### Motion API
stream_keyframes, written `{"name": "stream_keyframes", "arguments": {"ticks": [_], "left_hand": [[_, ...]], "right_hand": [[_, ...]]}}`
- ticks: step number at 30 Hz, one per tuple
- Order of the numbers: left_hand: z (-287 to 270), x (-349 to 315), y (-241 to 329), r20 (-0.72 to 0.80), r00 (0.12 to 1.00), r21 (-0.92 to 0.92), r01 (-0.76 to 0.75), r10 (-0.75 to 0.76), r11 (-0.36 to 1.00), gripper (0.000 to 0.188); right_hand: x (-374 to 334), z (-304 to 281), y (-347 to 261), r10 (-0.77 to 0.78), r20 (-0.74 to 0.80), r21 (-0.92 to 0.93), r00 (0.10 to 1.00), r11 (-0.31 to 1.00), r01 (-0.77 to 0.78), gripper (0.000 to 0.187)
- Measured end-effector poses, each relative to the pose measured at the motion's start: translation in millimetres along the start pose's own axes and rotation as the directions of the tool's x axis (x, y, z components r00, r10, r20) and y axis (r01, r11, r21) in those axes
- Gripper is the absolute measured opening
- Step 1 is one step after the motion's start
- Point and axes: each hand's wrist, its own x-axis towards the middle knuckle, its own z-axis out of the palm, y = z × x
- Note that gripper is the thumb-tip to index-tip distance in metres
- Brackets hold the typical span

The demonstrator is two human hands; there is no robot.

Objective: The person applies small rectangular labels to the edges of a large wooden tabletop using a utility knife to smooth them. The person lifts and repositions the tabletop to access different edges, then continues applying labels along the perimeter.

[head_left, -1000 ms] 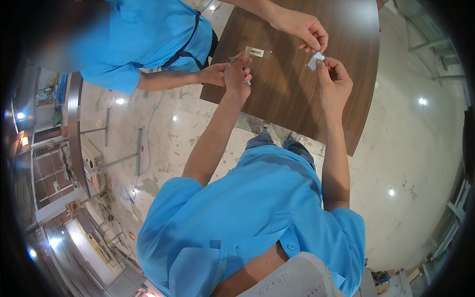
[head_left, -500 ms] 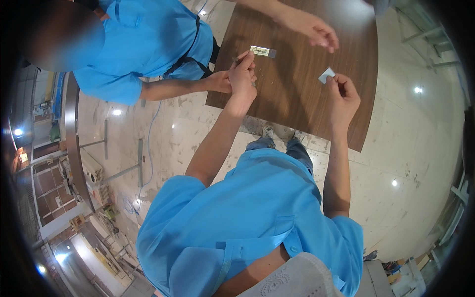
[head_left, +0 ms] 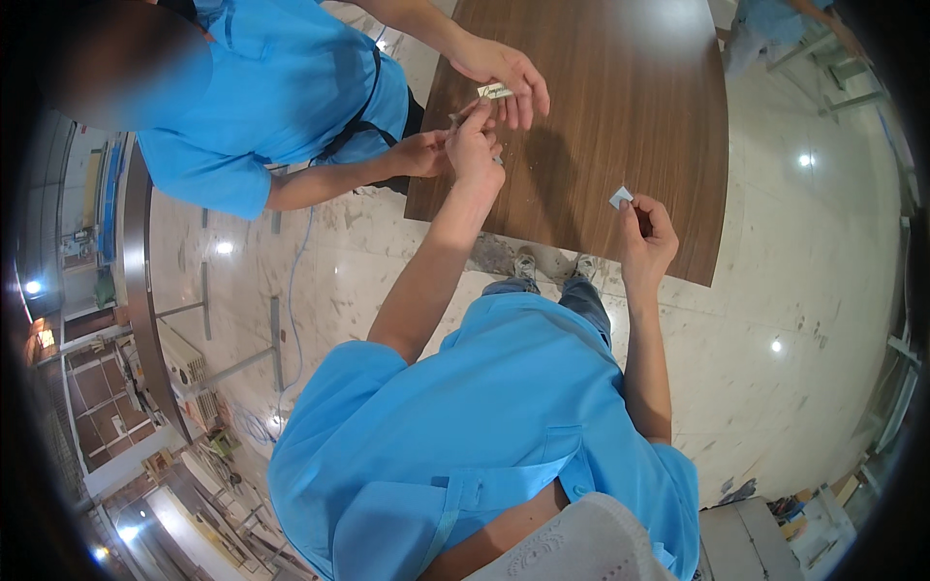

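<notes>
A small printed label strip [head_left: 493, 91], pale yellow with dark lettering, sticks out past the fingertips of my left hand [head_left: 474, 153]. The left fingers are closed on it over the wooden table; a small greyish bit also shows beside that palm, too small to name. A co-worker's hand [head_left: 506, 77] reaches over the strip and partly covers it. That person's other hand [head_left: 422, 153] meets my left hand from the left side. Between thumb and forefinger, my right hand [head_left: 647, 240] pinches a small pale bluish-white square piece [head_left: 621, 198] above the table's near right part.
The dark wood-grain tabletop [head_left: 581, 126] ends just ahead of my feet. To the left stands the co-worker in a blue shirt [head_left: 300, 87]. Another person [head_left: 770, 29] is at the far right. A thin blue cable [head_left: 304, 261] runs along the stained tile floor.
The co-worker's far hand has swung left from above the table to the label strip. My right hand has come nearer and slightly left with the pale piece. Another person now shows at far right.
</notes>
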Motion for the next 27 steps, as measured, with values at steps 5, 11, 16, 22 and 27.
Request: {"name": "stream_keyframes", "arguments": {"ticks": [5,11,16,22,27], "left_hand": [[14,-11,14,0.037,0.999,0.009,0.007,-0.007,1.000,0.018],[14,-93,-16,0.374,0.881,0.365,0.147,-0.289,0.920,0.018],[20,-136,-40,0.460,0.761,0.478,0.222,-0.457,0.850,0.024],[25,-150,-49,0.503,0.661,0.514,0.288,-0.556,0.808,0.028],[29,-158,-52,0.549,0.600,0.515,0.306,-0.582,0.801,0.026]], "right_hand": [[-11,2,-5,-0.175,-0.082,-0.075,0.981,0.983,0.169,0.009],[-17,-19,-2,-0.673,-0.017,-0.535,0.740,0.631,0.562,0.028],[-23,-33,1,-0.803,0.055,-0.610,0.593,0.443,0.657,0.031],[-42,-50,11,-0.765,0.043,-0.694,0.642,0.439,0.570,0.033],[-54,-56,19,-0.754,-0.012,-0.700,0.656,0.475,0.533,0.041]]}}
